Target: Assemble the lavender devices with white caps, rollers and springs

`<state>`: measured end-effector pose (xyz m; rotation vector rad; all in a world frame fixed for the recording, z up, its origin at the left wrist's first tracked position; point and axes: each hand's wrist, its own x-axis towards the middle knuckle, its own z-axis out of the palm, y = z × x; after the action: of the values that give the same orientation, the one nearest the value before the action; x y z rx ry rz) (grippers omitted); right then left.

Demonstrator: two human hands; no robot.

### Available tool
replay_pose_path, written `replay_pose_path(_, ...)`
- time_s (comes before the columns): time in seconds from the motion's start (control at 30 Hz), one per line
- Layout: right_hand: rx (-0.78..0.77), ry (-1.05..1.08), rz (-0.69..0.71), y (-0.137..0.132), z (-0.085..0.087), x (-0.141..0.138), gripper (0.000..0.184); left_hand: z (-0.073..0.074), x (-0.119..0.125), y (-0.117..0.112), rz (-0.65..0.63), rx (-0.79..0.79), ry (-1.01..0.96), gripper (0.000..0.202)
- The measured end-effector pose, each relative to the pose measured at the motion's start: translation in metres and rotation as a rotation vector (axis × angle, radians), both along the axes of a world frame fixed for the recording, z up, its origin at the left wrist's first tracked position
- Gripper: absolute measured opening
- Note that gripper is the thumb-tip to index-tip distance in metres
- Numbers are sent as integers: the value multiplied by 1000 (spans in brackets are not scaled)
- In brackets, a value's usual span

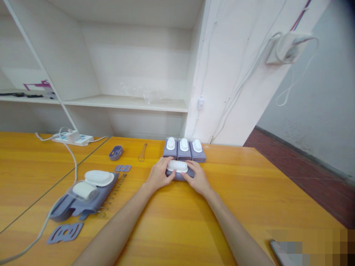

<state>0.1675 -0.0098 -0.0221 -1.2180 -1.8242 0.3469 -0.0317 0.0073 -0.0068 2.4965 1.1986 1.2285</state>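
Both hands grip one small purple-grey block with a white ribbed top [178,167] that rests on the wooden table [249,192]. My left hand [158,174] curls its fingers round the block's left end. My right hand [195,177] wraps the right end, thumb against the near side. Just behind the block, three matching purple-grey blocks with white tops [183,149] stand side by side in a row.
At the left lie a purple-grey device with white pads [85,194], its white cable [72,159], flat purple plates [65,232], a small purple tray [115,152], a coil spring [142,152] and a power strip [72,138]. White shelving [124,101] rises behind the table.
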Motion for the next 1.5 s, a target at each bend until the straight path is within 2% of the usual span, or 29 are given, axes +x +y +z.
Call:
replay_pose_path(0.3, -19, -26, -26, 2, 5, -4, 34, -9, 1, -7, 219, -146, -97, 33)
replay_pose_path(0.4, -30, 5, -20, 4, 6, -2, 31, -9, 6, -11, 200, -196, -148, 38)
replay_pose_path(0.6, -42, 59, -6, 6, 1, 3, 30, -18, 14, -12, 172, -321, -276, 62)
replay_pose_path(0.77, -25, 37, -20, 5, 1, 2, 41, -27, 19, -8, 152, -423, -455, 63)
replay_pose_path(0.87, -33, 19, -42, 5, 1, 0, 41, -31, 23, -6, 124, -474, -575, 64)
replay_pose_path(1.0, -19, 14, -46, 5, 1, 0, 40, -31, 25, -4, 73, -529, -668, 62)
replay_pose_path(1.1, -13, 1, -46, 4, 0, 0, 46, -30, 26, -4, 45, -566, -694, 60)
replay_pose_path(1.27, -7, 3, -67, 3, -1, -2, 62, -27, 24, -5, 15, -536, -596, 57)
replay_pose_path(1.43, 16, 17, -86, 3, -1, -1, 54, -15, 14, -6, 172, -302, -221, 57)
replay_pose_path(1.5, 16, 24, -88, 3, -2, 0, 53, -7, 9, -5, 177, -244, -93, 54)
